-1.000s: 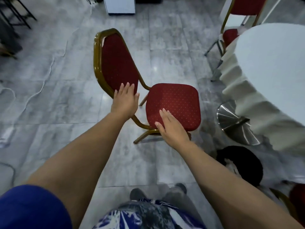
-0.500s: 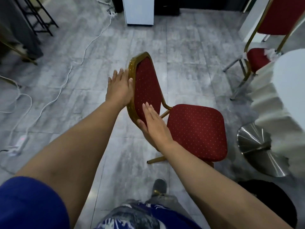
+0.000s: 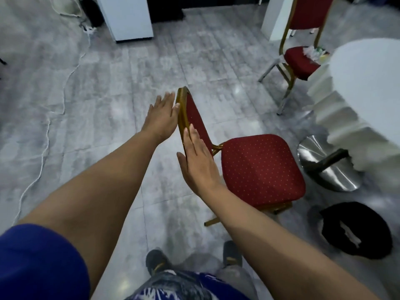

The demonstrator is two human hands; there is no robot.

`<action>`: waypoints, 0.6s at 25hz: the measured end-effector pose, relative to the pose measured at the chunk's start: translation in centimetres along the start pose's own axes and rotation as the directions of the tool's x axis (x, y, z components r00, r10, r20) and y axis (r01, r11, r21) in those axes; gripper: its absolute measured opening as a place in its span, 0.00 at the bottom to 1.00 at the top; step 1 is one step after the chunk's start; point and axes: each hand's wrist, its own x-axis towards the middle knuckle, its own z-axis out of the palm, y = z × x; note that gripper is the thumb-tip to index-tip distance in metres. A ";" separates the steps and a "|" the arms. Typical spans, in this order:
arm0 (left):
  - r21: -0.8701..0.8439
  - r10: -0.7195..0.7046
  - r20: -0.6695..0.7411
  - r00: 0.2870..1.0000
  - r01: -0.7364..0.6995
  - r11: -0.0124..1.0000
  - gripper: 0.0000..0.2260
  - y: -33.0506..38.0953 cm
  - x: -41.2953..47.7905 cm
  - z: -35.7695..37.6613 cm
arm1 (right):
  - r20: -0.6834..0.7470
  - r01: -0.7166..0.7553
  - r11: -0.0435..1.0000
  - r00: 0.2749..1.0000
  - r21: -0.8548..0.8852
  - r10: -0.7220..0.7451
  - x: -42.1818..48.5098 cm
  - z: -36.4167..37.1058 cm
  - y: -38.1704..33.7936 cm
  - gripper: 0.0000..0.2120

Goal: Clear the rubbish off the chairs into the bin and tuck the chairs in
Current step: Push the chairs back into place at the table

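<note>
A red padded chair with a gold frame stands in the middle, its bare seat facing the white-clothed round table. My left hand lies flat against the back of the chair's backrest, fingers spread. My right hand rests flat on the front of the backrest near its lower edge, fingers straight. A second red chair at the far right carries a pile of rubbish on its seat. A black bin with a scrap of paper inside sits on the floor at the lower right.
The table's shiny metal base stands just right of the near chair. A white cabinet and a white pillar stand at the back. White cables trail over the grey tiled floor at left. My shoes show at the bottom.
The view has swung round the chair. My right hand moved from the seat up onto the backrest, and my left hand moved to the rear of the backrest; the chair now appears closer to the table.
</note>
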 end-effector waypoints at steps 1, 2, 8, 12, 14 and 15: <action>-0.020 0.033 0.027 0.999 -0.032 0.999 0.24 -0.2 0.8 -0.2 | -0.033 -0.032 0.999 0.999 -0.008 0.032 0.7 0.3 -0.5 0.30; -0.035 0.059 0.053 0.997 -0.057 0.998 0.24 -0.3 1.4 -0.3 | -0.062 -0.057 0.998 0.997 -0.024 0.056 1.1 0.4 -0.7 0.29; -0.132 0.183 0.097 0.978 -0.170 0.977 0.24 -1.3 3.0 1.0 | -0.197 -0.125 0.989 0.974 -0.076 0.108 1.7 1.5 -1.4 0.27; -0.147 0.247 0.050 0.968 -0.237 0.960 0.24 -1.8 3.2 1.5 | -0.242 -0.116 0.988 0.966 -0.106 0.087 1.6 1.5 -1.2 0.27; -0.198 0.257 0.026 0.966 -0.247 0.949 0.24 -1.8 3.2 1.9 | -0.257 -0.081 0.986 0.965 -0.144 0.042 1.7 1.5 -0.7 0.27; -0.219 0.256 0.012 0.967 -0.247 0.944 0.24 -1.7 3.2 2.1 | -0.260 -0.070 0.985 0.965 -0.160 0.026 1.8 1.6 -0.5 0.27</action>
